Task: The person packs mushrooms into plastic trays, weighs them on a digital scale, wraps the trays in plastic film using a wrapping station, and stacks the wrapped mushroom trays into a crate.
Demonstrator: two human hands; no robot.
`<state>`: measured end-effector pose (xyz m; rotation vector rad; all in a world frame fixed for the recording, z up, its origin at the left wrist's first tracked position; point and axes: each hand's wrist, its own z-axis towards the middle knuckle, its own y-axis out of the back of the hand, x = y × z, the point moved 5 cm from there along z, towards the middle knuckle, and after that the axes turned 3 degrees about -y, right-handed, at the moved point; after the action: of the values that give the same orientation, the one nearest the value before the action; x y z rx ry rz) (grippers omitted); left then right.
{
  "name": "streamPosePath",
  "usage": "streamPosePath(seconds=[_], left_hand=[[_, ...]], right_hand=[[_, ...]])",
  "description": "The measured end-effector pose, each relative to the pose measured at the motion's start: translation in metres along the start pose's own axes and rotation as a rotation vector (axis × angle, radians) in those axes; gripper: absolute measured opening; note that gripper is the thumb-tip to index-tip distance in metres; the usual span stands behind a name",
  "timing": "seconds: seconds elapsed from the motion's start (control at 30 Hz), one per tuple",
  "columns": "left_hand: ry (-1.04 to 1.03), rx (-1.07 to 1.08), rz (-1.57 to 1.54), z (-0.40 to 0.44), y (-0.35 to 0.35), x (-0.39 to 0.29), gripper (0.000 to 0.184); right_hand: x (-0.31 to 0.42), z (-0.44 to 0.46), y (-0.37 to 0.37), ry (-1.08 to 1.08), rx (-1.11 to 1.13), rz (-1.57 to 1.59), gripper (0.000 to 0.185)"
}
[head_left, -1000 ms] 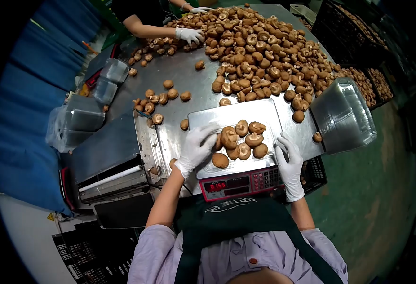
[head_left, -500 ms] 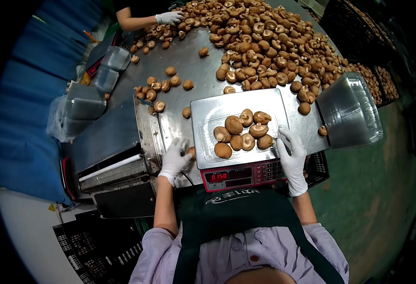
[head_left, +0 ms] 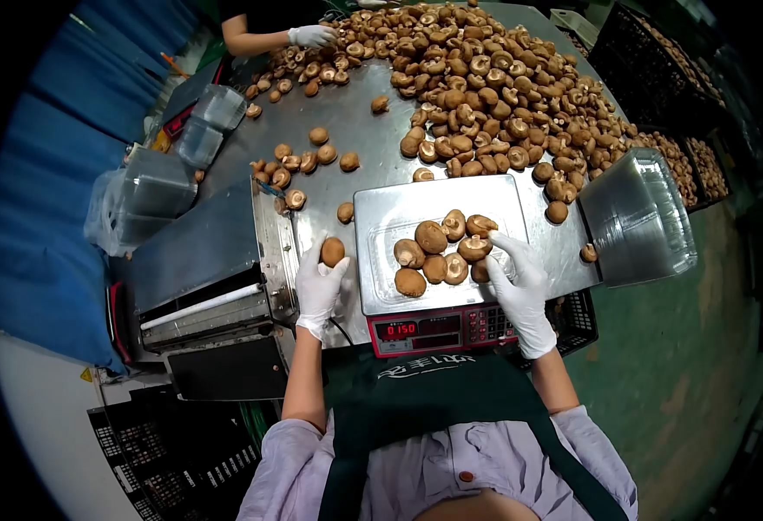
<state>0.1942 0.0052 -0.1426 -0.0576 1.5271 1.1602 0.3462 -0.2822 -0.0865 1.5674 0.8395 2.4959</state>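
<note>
White-gloved, the left hand holds one mushroom between its fingers beside a scale, while the right hand, fingers parted, touches mushrooms grouped on the scale's metal plate

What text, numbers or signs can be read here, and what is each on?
"0150": red digits on the display of the scale; any decimal point is unclear.
White lettering on the dark green apron: not legible.
Keypad and black crate markings: too small.
Yellow sign at left: symbol too small.
</note>
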Motion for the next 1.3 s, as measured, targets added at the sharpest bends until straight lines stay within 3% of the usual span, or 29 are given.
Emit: streamPosePath(seconds=[0.13,0.17,0.23,0.33,0.47,0.53,0.67,0.87,0.9,0.97,1.07,1.13,1.3], left_hand=[[-0.248,0.156,-0.176,0.000,-0.014,-0.063,0.062],[-0.280,0.271,-0.019,0.000,-0.024,-0.063,0.068],[-0.293,0.322,0.065,0.000,-0.036,-0.065,0.073],[-0.297,0.320,0.016,0.004,-0.039,-0.056,0.071],[-0.220,0.298,-0.068,0.007,-0.026,-0.047,0.066],[-0.220,0.268,-0.057,0.010,-0.019,-0.049,0.062],[-0.208,0.222,-0.056,0.012,-0.014,-0.057,0.056],[-0.359,0.346,-0.001,0.005,-0.032,-0.084,0.068],[-0.449,0.385,0.140,0.001,-0.039,-0.089,0.074],[-0.550,0.473,0.316,-0.008,-0.054,-0.099,0.086],[-0.615,0.463,0.337,-0.010,-0.063,-0.095,0.069],[-0.618,0.452,0.293,-0.009,-0.067,-0.083,0.064],[-0.637,0.355,0.335,-0.016,-0.072,-0.098,0.061]], right_hand=[[0.020,0.018,-0.029,0.156,0.127,-0.033,0.043],[0.025,0.021,-0.040,0.241,0.186,-0.123,0.045],[0.035,0.027,-0.057,0.372,0.335,-0.230,0.051],[0.027,0.027,-0.073,0.459,0.367,-0.267,0.044],[0.023,0.034,-0.069,0.356,0.476,-0.159,0.041],[0.024,0.038,-0.053,0.355,0.334,-0.021,0.041],[0.016,0.044,-0.023,0.013,0.220,0.222,0.045],[-0.002,0.044,-0.012,-0.159,0.160,0.292,0.045],[-0.001,0.043,-0.013,-0.178,0.166,0.294,0.044],[0.006,0.039,-0.020,-0.092,0.185,0.271,0.043],[0.006,0.032,-0.045,0.226,0.299,-0.079,0.042],[0.002,0.029,-0.048,0.307,0.256,-0.223,0.042],[-0.004,0.027,-0.040,0.248,0.268,-0.109,0.040]])
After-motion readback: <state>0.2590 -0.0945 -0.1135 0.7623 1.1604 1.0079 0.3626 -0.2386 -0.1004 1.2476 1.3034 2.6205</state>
